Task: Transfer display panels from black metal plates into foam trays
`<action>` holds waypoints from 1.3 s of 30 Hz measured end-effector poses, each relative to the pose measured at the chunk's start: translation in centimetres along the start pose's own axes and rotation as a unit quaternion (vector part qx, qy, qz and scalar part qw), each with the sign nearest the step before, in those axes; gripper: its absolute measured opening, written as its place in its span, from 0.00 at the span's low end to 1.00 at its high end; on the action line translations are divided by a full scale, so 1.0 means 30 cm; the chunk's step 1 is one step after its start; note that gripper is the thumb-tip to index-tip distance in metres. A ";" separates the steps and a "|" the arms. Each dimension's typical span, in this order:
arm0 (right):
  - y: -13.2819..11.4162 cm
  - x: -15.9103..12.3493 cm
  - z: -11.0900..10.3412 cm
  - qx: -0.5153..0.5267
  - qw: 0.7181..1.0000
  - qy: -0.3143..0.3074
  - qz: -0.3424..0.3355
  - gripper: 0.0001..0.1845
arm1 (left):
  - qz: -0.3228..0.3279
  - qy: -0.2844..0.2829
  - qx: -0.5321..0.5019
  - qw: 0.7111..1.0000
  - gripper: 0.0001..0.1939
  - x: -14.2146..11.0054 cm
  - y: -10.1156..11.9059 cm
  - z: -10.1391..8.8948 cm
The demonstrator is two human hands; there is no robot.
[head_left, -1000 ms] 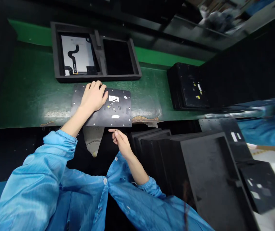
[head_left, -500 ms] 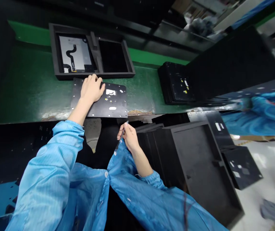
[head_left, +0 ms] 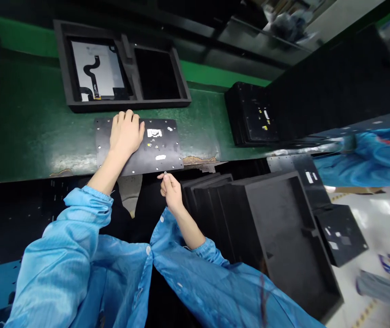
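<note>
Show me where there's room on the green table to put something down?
The green table is bare left of the black plate under the left hand, and between that plate and the black stack. It is crowded around the foam tray and the right hand.

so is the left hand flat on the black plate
Yes, the left hand lies palm down on the black plate on the green belt.

A flat dark grey plate point(head_left: 147, 146) lies on the green counter point(head_left: 27, 132), along its near edge and just in front of a black foam tray. It is rectangular with rounded corners, dotted with small silver screws round its rim, and carries a white label and a few pale marks towards its right half. Its near right corner slightly overhangs the counter's worn edge.
</note>
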State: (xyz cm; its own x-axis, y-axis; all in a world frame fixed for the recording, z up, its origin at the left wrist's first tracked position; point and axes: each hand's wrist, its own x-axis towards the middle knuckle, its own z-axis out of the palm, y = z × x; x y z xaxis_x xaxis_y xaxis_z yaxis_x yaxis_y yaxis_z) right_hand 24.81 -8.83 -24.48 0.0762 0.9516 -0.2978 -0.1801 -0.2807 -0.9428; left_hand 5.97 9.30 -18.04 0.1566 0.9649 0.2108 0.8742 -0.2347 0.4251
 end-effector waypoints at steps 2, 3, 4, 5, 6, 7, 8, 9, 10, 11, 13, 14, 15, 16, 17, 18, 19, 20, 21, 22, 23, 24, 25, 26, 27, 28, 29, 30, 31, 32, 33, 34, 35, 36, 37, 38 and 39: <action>0.020 0.000 0.024 0.005 1.000 0.001 -0.006 0.29 | 0.005 -0.007 0.007 1.000 0.31 -0.001 0.000 -0.004; 0.029 0.000 0.035 0.012 1.000 0.004 -0.012 0.29 | 0.007 -0.010 0.010 1.000 0.31 0.000 0.000 -0.007; 0.037 0.001 0.044 0.020 1.000 0.008 -0.018 0.29 | 0.010 -0.013 0.013 1.000 0.31 0.002 -0.001 -0.011; 0.045 0.003 0.051 0.028 0.999 0.011 -0.025 0.30 | 0.012 -0.017 0.016 1.000 0.30 0.003 -0.001 -0.014; 0.051 0.006 0.055 0.032 0.999 0.012 -0.030 0.30 | 0.015 -0.019 0.020 0.999 0.30 0.005 -0.002 -0.017; 0.055 0.011 0.055 0.033 0.999 0.011 -0.034 0.31 | 0.018 -0.021 0.024 0.999 0.30 0.007 -0.003 -0.020; 0.060 0.017 0.054 0.032 0.999 0.007 -0.036 0.31 | 0.021 -0.024 0.029 0.999 0.30 0.008 -0.003 -0.022; 0.063 0.024 0.050 0.029 0.999 0.002 -0.038 0.32 | 0.022 -0.025 0.032 0.999 0.30 0.009 -0.004 -0.024; 0.067 0.030 0.045 0.027 0.999 -0.004 -0.037 0.32 | 0.022 -0.028 0.034 0.999 0.30 0.010 -0.004 -0.026; 0.072 0.036 0.039 0.026 0.999 -0.008 -0.037 0.32 | 0.021 -0.030 0.034 0.999 0.30 0.011 -0.004 -0.027; 0.082 0.046 0.026 0.020 0.999 -0.008 -0.040 0.32 | 0.019 -0.032 0.030 0.999 0.30 0.010 -0.004 -0.029; 0.087 0.050 0.019 0.015 0.999 0.003 -0.046 0.32 | 0.018 -0.032 0.028 0.999 0.30 0.010 -0.004 -0.030; 0.091 0.054 0.012 0.009 0.998 0.021 -0.056 0.32 | 0.016 -0.032 0.027 0.999 0.30 0.009 -0.003 -0.032; 0.093 0.056 0.004 0.004 0.997 0.042 -0.065 0.32 | 0.016 -0.033 0.028 0.999 0.30 0.008 -0.002 -0.033; 0.093 0.058 -0.004 0.003 0.996 0.060 -0.072 0.33 | 0.015 -0.032 0.030 0.999 0.30 0.007 -0.001 -0.034; 0.090 0.060 -0.012 0.007 0.995 0.068 -0.073 0.33 | 0.015 -0.032 0.034 0.999 0.30 0.006 0.000 -0.035; 0.084 0.060 -0.020 0.014 0.996 0.062 -0.068 0.32 | 0.016 -0.031 0.039 0.999 0.29 0.005 0.001 -0.036; 0.076 0.059 -0.026 0.024 0.997 0.046 -0.057 0.32 | 0.018 -0.031 0.043 0.998 0.29 0.004 0.001 -0.037; 0.067 0.057 -0.030 0.035 0.998 0.026 -0.044 0.31 | 0.020 -0.031 0.047 0.998 0.29 0.002 0.002 -0.037; 0.056 0.055 -0.033 0.045 0.999 0.010 -0.029 0.30 | 0.022 -0.032 0.050 0.998 0.30 0.001 0.002 -0.038; 0.046 0.052 -0.033 0.053 0.998 -0.002 -0.016 0.30 | 0.023 -0.032 0.051 0.998 0.30 0.000 0.002 -0.038; 0.036 0.050 -0.032 0.060 0.998 -0.008 -0.003 0.30 | 0.024 -0.033 0.052 0.998 0.30 0.000 0.002 -0.038; 0.027 0.048 -0.031 0.065 0.998 -0.010 0.008 0.30 | 0.025 -0.033 0.054 0.998 0.30 0.000 0.002 -0.037; 0.018 0.048 -0.032 0.068 0.997 -0.012 0.017 0.30 | 0.025 -0.033 0.057 0.998 0.30 0.001 0.002 -0.037; 0.009 0.049 -0.036 0.067 0.997 -0.013 0.024 0.30 | 0.026 -0.032 0.061 0.997 0.29 0.003 0.002 -0.036; -0.001 0.050 -0.043 0.058 0.998 -0.016 0.029 0.30 | 0.027 -0.030 0.066 0.997 0.29 0.005 0.002 -0.035; -0.012 0.052 -0.053 0.038 0.999 -0.020 0.030 0.30 | 0.027 -0.028 0.071 0.997 0.28 0.008 0.002 -0.035; -0.024 0.054 -0.067 0.008 0.999 -0.024 0.027 0.30 | 0.028 -0.027 0.074 0.997 0.28 0.009 0.002 -0.036; -0.038 0.055 -0.082 -0.030 0.999 -0.028 0.019 0.29 | 0.028 -0.026 0.074 0.997 0.28 0.010 0.003 -0.037; -0.053 0.056 -0.096 -0.072 0.997 -0.031 0.007 0.29 | 0.026 -0.027 0.072 0.997 0.28 0.007 0.006 -0.040; -0.068 0.056 -0.109 -0.115 0.993 -0.032 -0.008 0.29 | 0.028 -0.030 0.070 0.997 0.29 0.000 0.009 -0.043; -0.082 0.054 -0.119 -0.156 0.987 -0.029 -0.027 0.29 | 0.038 -0.038 0.067 0.996 0.31 -0.012 0.014 -0.047; -0.095 0.051 -0.125 -0.193 0.980 -0.022 -0.047 0.29 | 0.057 -0.053 0.064 0.995 0.34 -0.029 0.020 -0.052; -0.107 0.048 -0.127 -0.228 0.971 -0.014 -0.067 0.28 | 0.086 -0.076 0.064 0.991 0.38 -0.051 0.027 -0.058; -0.118 0.043 -0.126 -0.261 0.961 -0.005 -0.086 0.28 | 0.120 -0.105 0.067 0.985 0.43 -0.077 0.035 -0.065; -0.127 0.038 -0.123 -0.292 0.951 0.003 -0.101 0.27 | 0.155 -0.138 0.073 0.975 0.49 -0.105 0.043 -0.073; -0.136 0.033 -0.119 -0.320 0.941 0.011 -0.112 0.27 | 0.185 -0.169 0.083 0.965 0.54 -0.133 0.052 -0.082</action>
State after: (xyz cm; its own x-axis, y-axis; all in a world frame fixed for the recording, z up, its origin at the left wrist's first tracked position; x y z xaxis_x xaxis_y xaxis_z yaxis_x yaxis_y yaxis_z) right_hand 29.12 -7.19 -21.47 0.0627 0.9950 -0.0781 0.4703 -0.0985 -0.8770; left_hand 5.58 4.78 -16.05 0.5882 0.8087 0.0106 0.7869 -0.5753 0.2233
